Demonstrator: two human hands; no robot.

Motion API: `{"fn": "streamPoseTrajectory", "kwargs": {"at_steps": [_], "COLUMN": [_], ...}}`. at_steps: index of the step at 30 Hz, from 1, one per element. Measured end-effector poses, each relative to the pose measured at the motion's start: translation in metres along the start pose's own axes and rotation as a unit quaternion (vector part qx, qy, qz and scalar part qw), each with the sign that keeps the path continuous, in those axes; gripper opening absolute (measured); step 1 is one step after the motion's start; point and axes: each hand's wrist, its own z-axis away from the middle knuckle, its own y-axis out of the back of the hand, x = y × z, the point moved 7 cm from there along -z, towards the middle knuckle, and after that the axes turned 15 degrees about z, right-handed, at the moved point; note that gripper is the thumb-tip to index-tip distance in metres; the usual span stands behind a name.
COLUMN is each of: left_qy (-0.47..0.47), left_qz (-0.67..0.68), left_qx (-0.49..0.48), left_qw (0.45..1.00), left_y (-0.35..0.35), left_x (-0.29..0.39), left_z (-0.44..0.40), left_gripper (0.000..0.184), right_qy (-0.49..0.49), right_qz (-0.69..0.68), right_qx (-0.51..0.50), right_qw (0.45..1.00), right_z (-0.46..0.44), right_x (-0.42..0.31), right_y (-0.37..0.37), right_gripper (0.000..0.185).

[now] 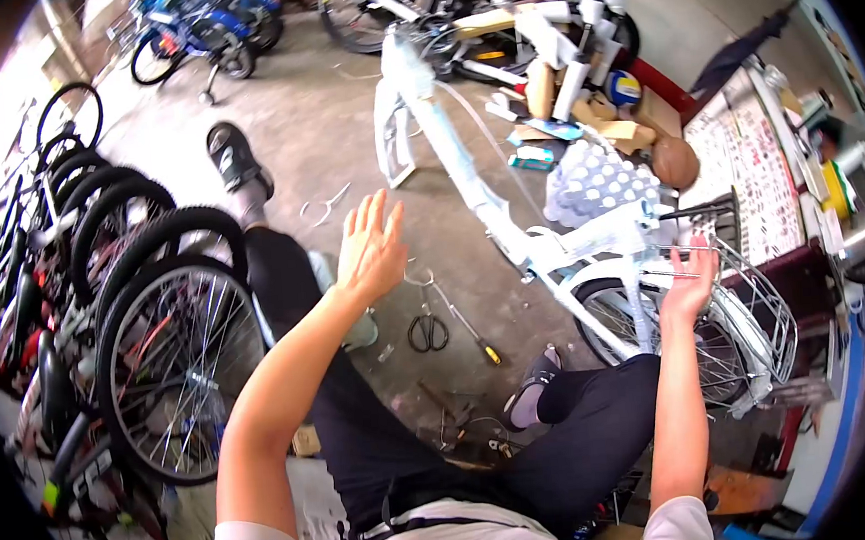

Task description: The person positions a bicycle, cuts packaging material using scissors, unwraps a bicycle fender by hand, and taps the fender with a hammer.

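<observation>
My left hand [370, 246] is raised above the floor with its fingers spread, holding nothing. At the right, my right hand [689, 277] is by the rear rack [755, 298] of a white bicycle frame [466, 177] covered in wrapping. Its fingers are stretched out beside thin metal rods, and whether they touch these is unclear. The rear wheel [606, 313] is below that hand. On the floor between my legs lie black-handled scissors [427, 333] and a screwdriver with a yellow handle [493, 353].
Several bicycles with black tyres [184, 368] stand close together at the left. Boxes, a polka-dot bag [602, 183], a brown ball [675, 162] and bicycle parts are piled at the upper right. Blue bicycles [205, 30] stand at the top left.
</observation>
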Motion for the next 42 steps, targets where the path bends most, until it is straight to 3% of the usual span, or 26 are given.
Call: {"fn": "streamPoseTrajectory", "kwargs": {"at_steps": [2, 5, 10, 13, 15, 17, 18, 19, 20, 21, 28, 34, 37, 39, 40, 41, 42], "left_qy": [-0.049, -0.082, -0.131, -0.196, -0.201, -0.127, -0.167, -0.065, -0.022, -0.073, -0.167, -0.129, -0.124, -0.163, -0.137, -0.222, -0.148], "left_qz": [0.014, -0.042, -0.200, -0.234, -0.243, -0.221, -0.273, -0.243, -0.231, -0.249, -0.156, -0.135, -0.158, -0.138, -0.135, -0.176, -0.176], "left_qx": [-0.007, -0.008, 0.047, 0.176, 0.206, 0.096, 0.050, -0.089, -0.143, -0.126, 0.082, 0.054, 0.051, 0.086, 0.068, 0.127, 0.062], "left_qw": [0.999, 0.996, 0.970, 0.936, 0.926, 0.962, 0.946, 0.964, 0.962, 0.957, 0.970, 0.981, 0.978, 0.973, 0.979, 0.951, 0.971], "left_y": [-0.020, -0.049, -0.015, 0.020, 0.036, 0.036, 0.028, 0.019, 0.027, 0.019, 0.020, 0.024, 0.024, 0.022, 0.023, 0.016, 0.016], "left_x": [0.016, 0.003, -0.025, -0.029, -0.028, -0.046, -0.062, -0.091, -0.072, -0.084, -0.087, -0.061, -0.062, -0.067, -0.063, -0.101, -0.108], "left_z": [-0.045, -0.122, -0.236, -0.278, -0.307, -0.344, -0.353, -0.376, -0.374, -0.382, -0.374, -0.363, -0.356, -0.340, -0.335, -0.334, -0.334], "left_gripper": [0.062, 0.055, 0.041, 0.043, 0.055, 0.064, 0.056, 0.059, 0.058, 0.056, 0.030, 0.031, 0.027, 0.024, 0.024, 0.026, 0.028], "right_qy": [0.012, 0.010, 0.025, 0.019, 0.010, 0.011, 0.005, 0.008, 0.014, 0.014, 0.030, 0.016, 0.012, -0.011, 0.013, 0.031, 0.038], "right_qz": [0.017, -0.004, -0.035, -0.034, -0.035, -0.045, -0.069, -0.079, -0.082, -0.084, -0.022, -0.022, -0.094, -0.130, -0.123, -0.109, -0.107], "right_qx": [-0.041, -0.018, -0.005, 0.007, 0.013, 0.009, 0.011, -0.009, -0.023, -0.026, -0.053, -0.040, -0.023, 0.022, 0.009, -0.006, -0.001], "right_qw": [0.999, 1.000, 0.999, 0.999, 0.999, 0.999, 0.998, 0.997, 0.996, 0.996, 0.998, 0.999, 0.995, 0.991, 0.992, 0.994, 0.994], "right_z": [0.008, 0.014, 0.015, 0.017, 0.020, 0.019, 0.017, 0.015, 0.017, 0.019, 0.025, 0.022, 0.021, 0.023, 0.022, 0.022, 0.022], "right_x": [-0.009, -0.011, -0.008, -0.010, -0.018, -0.016, -0.013, -0.010, -0.011, -0.014, -0.022, -0.022, -0.025, -0.030, -0.026, -0.029, -0.028], "right_y": [-0.004, -0.003, -0.003, -0.005, -0.013, -0.010, -0.007, -0.007, -0.003, -0.005, -0.009, -0.011, -0.001, 0.004, 0.014, 0.017, 0.023], "right_gripper": [0.059, 0.053, 0.049, 0.052, 0.051, 0.050, 0.050, 0.051, 0.051, 0.052, 0.058, 0.059, 0.057, 0.055, 0.052, 0.051, 0.051]}}
